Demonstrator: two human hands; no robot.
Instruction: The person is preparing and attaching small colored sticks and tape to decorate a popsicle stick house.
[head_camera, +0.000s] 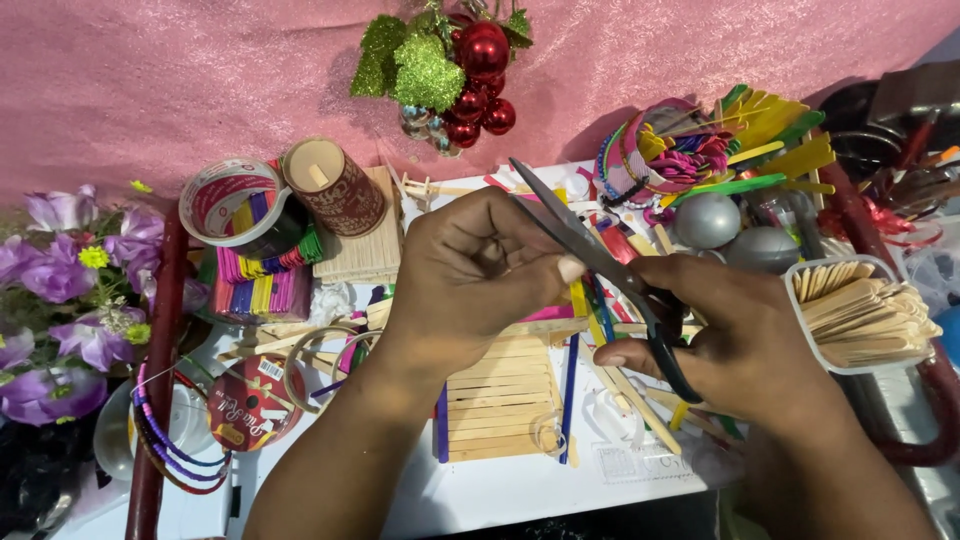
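Observation:
My right hand (725, 335) grips black-handled scissors (590, 255), fingers through the loops, with the blades pointing up and left. My left hand (470, 275) is curled beside the blades, its fingertips pinched near them; whatever it holds is too small or hidden to make out. Under both hands lies a flat panel of glued wooden craft sticks (500, 400) on a white board (480, 490), with a blue stick (569, 395) along its right side.
A clear tub of plain wooden sticks (860, 310) stands at right. Coloured sticks (265, 280), tape rolls (235, 205) and a cylinder tin (335, 185) sit at left. Purple flowers (70, 290), red baubles (480, 85), silver balls (705, 220) and bangles (650, 150) crowd the edges.

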